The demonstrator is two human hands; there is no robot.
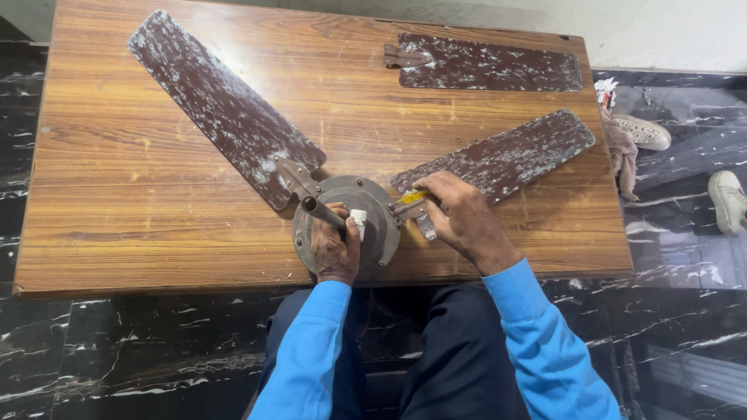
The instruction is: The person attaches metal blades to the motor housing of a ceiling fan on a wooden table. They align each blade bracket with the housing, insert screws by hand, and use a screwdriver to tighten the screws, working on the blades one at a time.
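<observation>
On the wooden counter (117,202), a long brown blade (222,105) runs up-left from the grey fan motor (373,214). The left hand (336,247) has its fingers wrapped on the motor's rod (320,211) (a white plug beside). Just right, the right hand (461,214) grips a yellow-handled screwdriver (410,197), its axis pointing left at the second blade's (506,155) bracket. A loose blade (490,66) lies behind.

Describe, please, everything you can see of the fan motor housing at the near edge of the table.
The fan motor housing is a round, dull grey metal disc, worn and flecked, lying flat on the wooden table. A short metal rod juts from its centre, with a small white part beside it. The left hand rests on it near the rod. Two brown, paint-speckled blades join it by metal brackets; the right hand works a yellow-handled tool at the right bracket.
</observation>
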